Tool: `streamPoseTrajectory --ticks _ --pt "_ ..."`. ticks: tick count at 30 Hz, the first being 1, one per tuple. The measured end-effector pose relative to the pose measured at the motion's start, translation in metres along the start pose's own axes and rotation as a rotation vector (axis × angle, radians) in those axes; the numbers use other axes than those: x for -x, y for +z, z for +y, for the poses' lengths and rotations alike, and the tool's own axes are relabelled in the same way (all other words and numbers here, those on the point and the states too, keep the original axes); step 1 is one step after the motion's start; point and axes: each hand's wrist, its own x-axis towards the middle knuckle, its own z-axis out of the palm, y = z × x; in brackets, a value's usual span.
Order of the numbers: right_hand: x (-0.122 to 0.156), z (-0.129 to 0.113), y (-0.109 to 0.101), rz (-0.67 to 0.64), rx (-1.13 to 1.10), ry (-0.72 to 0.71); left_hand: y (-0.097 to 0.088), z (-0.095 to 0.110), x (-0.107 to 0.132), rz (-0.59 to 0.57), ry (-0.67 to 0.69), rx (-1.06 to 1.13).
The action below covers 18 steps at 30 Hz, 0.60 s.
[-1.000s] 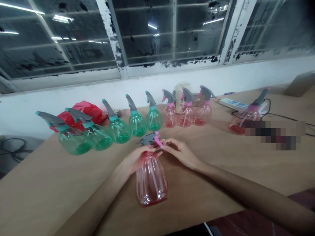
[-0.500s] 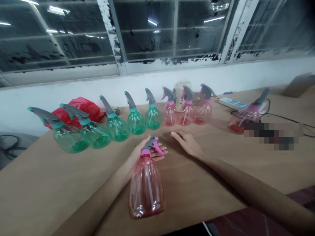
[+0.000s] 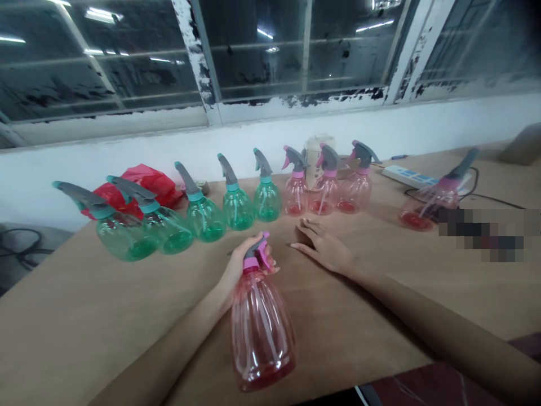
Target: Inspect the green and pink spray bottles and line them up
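Observation:
A pink see-through spray bottle (image 3: 262, 330) with a grey and pink trigger head stands tilted toward me above the wooden table (image 3: 380, 293). My left hand (image 3: 240, 265) is wrapped round its neck, just under the trigger. My right hand (image 3: 323, 248) lies flat on the table to the right of the bottle, fingers stretched out, holding nothing. Along the back stand several green spray bottles (image 3: 234, 206) and three pink ones (image 3: 323, 194).
A red plastic bag (image 3: 147, 186) lies behind the green bottles at the left. Another pink spray bottle (image 3: 431, 203), a white power strip (image 3: 408, 177) and black cables are at the right. A pale jar (image 3: 316, 149) stands behind the pink row.
My right hand has let go of the trigger head and settled flat on the table. My left hand has closed round the neck, and the bottle has come nearer to me.

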Motion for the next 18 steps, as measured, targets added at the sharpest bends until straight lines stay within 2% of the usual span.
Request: streamPoseTrajectory --ticks 5,11,18 --pt "0.0 0.0 0.0 -0.01 -0.002 0.024 -0.009 0.0 -0.006 -0.184 -0.218 0.04" --pt "-0.001 0.007 0.0 -0.025 -0.083 0.032 -0.015 -0.004 -0.011 -0.08 -0.22 0.094" --pt "-0.002 0.015 -0.003 -0.051 -0.168 0.026 -0.014 -0.003 -0.01 -0.107 -0.208 0.089"
